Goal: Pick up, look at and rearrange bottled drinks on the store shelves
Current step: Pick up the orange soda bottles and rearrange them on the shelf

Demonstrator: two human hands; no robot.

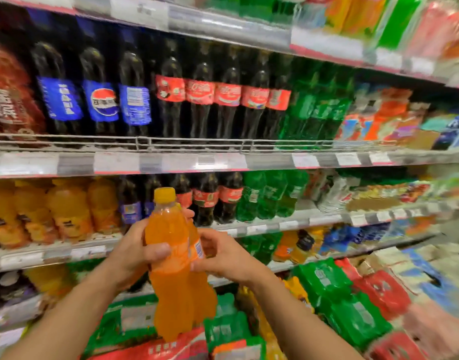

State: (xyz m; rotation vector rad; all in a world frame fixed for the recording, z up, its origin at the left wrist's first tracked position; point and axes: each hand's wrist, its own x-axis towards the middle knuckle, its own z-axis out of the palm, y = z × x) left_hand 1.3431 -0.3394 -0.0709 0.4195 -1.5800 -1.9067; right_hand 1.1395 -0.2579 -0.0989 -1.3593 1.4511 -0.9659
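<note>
Orange fills the middle of the view: a full plastic orange soda bottle [171, 261] with a yellow cap, held upright in front of the shelves between both hands. The left hand [137, 252] wraps its fingers round the bottle's waist from the left, thumb lying across the front just under the shoulder. The right hand [218, 253] comes in from the other side, fingers curled against the label edge, where a small white and blue patch shows; whether it bears weight or only steadies and turns the bottle I cannot tell. There may be a second orange bottle right behind the first, but blur makes that unsure.

Beyond the hands and above them stand rows of dark cola bottles [213, 94] with red and blue labels; to the upper left of the left hand sits a row of orange juice bottles [67, 209], and to the upper right of the right hand green soda bottles [270, 196]. Below the hands lie green and red wrapped packs [353, 307].

The bottle looks full, so probably fairly heavy for one hand, with stiff walls that give a little under a squeeze. The smooth plastic and glossy label could be slippery. The narrowed waist, where the left hand sits, seems the safest hold; the neck under the cap would serve for lifting it back onto a shelf.
</note>
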